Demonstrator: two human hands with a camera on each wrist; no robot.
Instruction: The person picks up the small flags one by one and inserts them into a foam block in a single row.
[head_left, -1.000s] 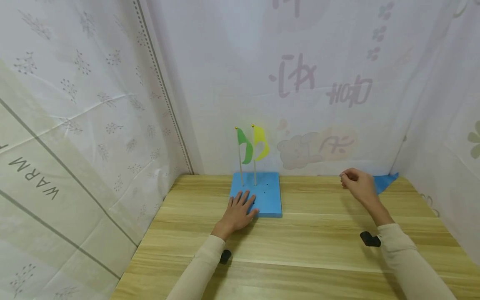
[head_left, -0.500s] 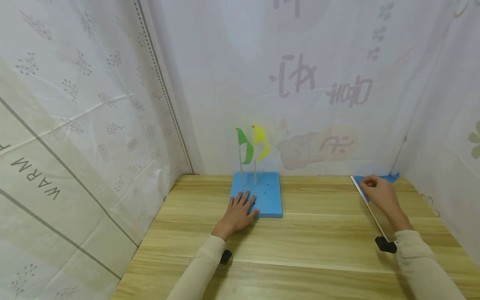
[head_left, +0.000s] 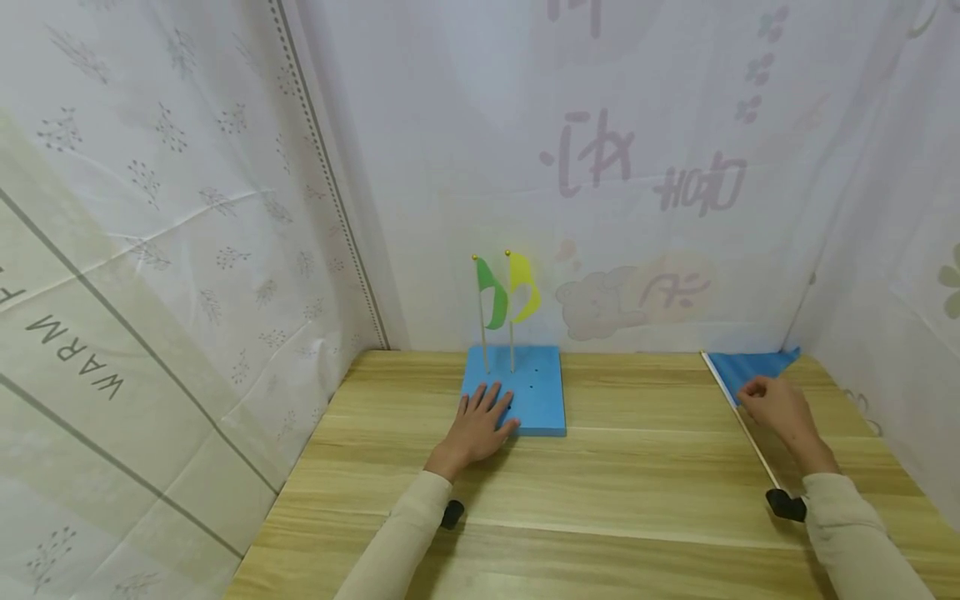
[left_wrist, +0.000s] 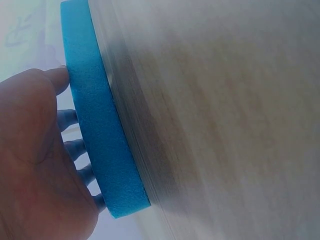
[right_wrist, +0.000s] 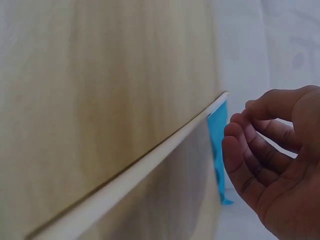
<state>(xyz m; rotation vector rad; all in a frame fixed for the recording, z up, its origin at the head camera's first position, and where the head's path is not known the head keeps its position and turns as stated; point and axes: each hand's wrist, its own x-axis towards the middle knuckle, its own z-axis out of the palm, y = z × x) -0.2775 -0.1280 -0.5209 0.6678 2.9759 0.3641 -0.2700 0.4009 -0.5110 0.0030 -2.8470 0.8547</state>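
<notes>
My left hand (head_left: 476, 423) lies flat with spread fingers on the near left part of a blue foam block (head_left: 542, 408); the left wrist view shows the fingertips along the top of the block (left_wrist: 95, 110). Two small flags, one green (head_left: 492, 293) and one yellow (head_left: 522, 287), stand upright in the block on thin sticks. On the right a blue flag (head_left: 750, 367) lies on the table, its pale stick (head_left: 753, 442) slanting towards me. Above that flag's near edge hovers my right hand (head_left: 780, 410), fingers loosely curled, with nothing visible between thumb and fingertips (right_wrist: 232, 150).
Several small holes (head_left: 532, 387) show in the top of the block. White printed curtains (head_left: 450, 167) hang behind and at both sides of the wooden table (head_left: 622, 475). Black wrist cameras (head_left: 786, 505) are worn under both sleeves.
My right hand has moved right and towards me, from left of the blue flag to over its near edge, uncovering the stick and more cloth. The left hand stays on the block.
</notes>
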